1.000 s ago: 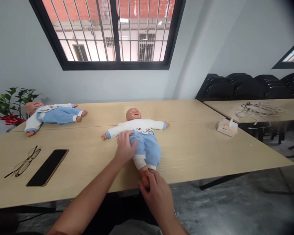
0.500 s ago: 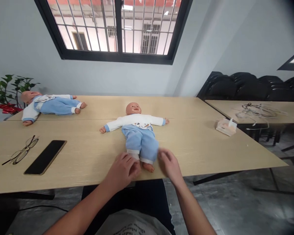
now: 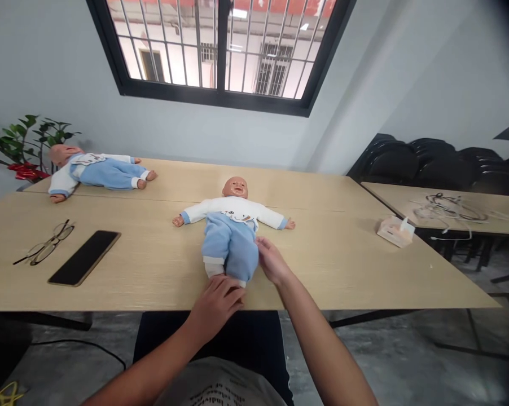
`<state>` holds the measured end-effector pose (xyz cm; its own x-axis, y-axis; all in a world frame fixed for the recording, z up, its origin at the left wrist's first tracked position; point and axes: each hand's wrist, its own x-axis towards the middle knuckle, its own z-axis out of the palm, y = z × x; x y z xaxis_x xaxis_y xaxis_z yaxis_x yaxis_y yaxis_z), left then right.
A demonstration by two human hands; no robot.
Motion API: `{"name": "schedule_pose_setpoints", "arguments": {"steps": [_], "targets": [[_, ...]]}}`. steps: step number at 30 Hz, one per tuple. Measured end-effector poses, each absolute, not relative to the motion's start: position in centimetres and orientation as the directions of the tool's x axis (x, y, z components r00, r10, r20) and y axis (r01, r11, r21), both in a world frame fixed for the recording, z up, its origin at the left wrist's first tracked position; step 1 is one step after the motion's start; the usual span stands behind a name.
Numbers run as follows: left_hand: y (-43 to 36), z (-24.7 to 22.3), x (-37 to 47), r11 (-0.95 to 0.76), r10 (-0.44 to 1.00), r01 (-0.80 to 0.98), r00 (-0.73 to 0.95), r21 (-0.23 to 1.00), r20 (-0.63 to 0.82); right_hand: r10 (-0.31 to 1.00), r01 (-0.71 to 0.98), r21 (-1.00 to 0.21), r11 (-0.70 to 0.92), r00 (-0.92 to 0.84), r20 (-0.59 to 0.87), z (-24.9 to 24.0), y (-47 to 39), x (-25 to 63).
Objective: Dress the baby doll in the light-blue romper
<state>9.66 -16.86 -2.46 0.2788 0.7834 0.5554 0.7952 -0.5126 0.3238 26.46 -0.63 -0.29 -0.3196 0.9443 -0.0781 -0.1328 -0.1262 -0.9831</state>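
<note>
A baby doll [image 3: 236, 189] in a white top and blue trousers [image 3: 230, 239] lies on its back, arms spread and feet towards me. My left hand [image 3: 220, 300] is closed over its feet at the table's front edge; the fingers and knuckles hide most of both feet. On the right side of the trousers, level with the thigh, my right hand [image 3: 272, 260] pinches the blue cloth between thumb and fingers. One white trouser cuff [image 3: 214, 265] shows above my left hand.
Another doll [image 3: 106, 171] in like clothes lies at the back left, near a potted plant [image 3: 21, 138]. Glasses [image 3: 45, 243] and a black phone [image 3: 85, 257] lie to the left. A tissue box [image 3: 396, 232] stands on the right; cables [image 3: 451, 208] lie on the table beyond.
My right hand has moved up from beside the lower leg to the thigh and touches the trousers. My left hand has shifted across the feet, and the doll's legs have swung left.
</note>
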Motion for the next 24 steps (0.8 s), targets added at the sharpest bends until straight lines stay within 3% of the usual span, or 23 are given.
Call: {"name": "schedule_pose_setpoints", "arguments": {"steps": [5,11,17,20,24], "targets": [[-18.0,-3.3,7.3,-0.55,0.735,0.705,0.153,0.448,0.661,0.926,-0.251,-0.942,-0.224,-0.356,-0.125,-0.9,-1.0,25.4],[-19.0,-3.9,6.4,-0.512,0.769,0.617,0.019,0.598,0.639,0.834,-0.248,-0.903,-0.351,-0.522,-0.18,-0.7,-1.5,25.3],[-20.6,-4.1,4.6,-0.537,0.77,0.537,-0.003,0.651,0.638,0.863,-0.316,-0.913,-0.259,-0.501,-0.071,0.0,0.6,27.8],[-21.6,-3.9,4.0,-0.549,0.757,0.503,-0.038,0.667,0.652,0.912,-0.222,-0.964,-0.148,-0.407,-0.046,-0.1,2.6,28.3],[-22.3,-3.3,4.0,-0.621,0.716,0.501,0.05,0.603,0.696,0.976,-0.063,-0.998,-0.019,-0.22,-0.005,-0.8,5.0,28.0]]}}
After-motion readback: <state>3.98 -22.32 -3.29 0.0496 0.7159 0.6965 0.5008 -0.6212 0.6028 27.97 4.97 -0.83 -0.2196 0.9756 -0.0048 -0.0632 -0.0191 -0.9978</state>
